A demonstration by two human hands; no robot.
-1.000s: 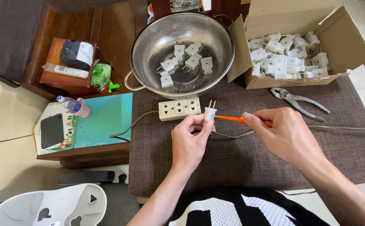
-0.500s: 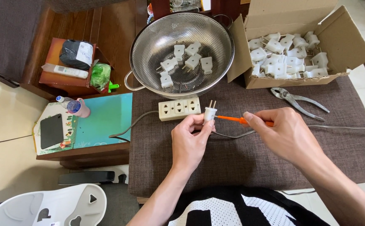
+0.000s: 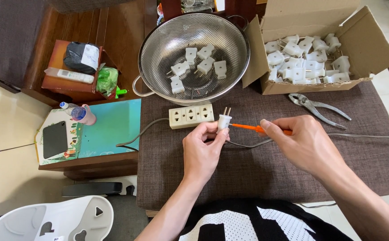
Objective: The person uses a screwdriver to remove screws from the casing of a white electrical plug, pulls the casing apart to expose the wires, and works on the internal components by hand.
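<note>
While a brown woven cloth (image 3: 257, 169) covered the table, a steel colander (image 3: 158, 58) and cardboard box (image 3: 368, 49) of white plugs sat at its far edge. Left hand (image 3: 202, 151) pinched a white plug (image 3: 223, 121), prongs up, near the power strip (image 3: 191, 116). Right hand (image 3: 308, 145) fingers were closed on an orange screwdriver (image 3: 248, 128), tip at the plug.

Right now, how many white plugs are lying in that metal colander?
5 white plugs lie in the colander: one at the back centre, one beside it, one at centre, one to the right, one at centre-left. A sixth piece at the front may be another.
</note>
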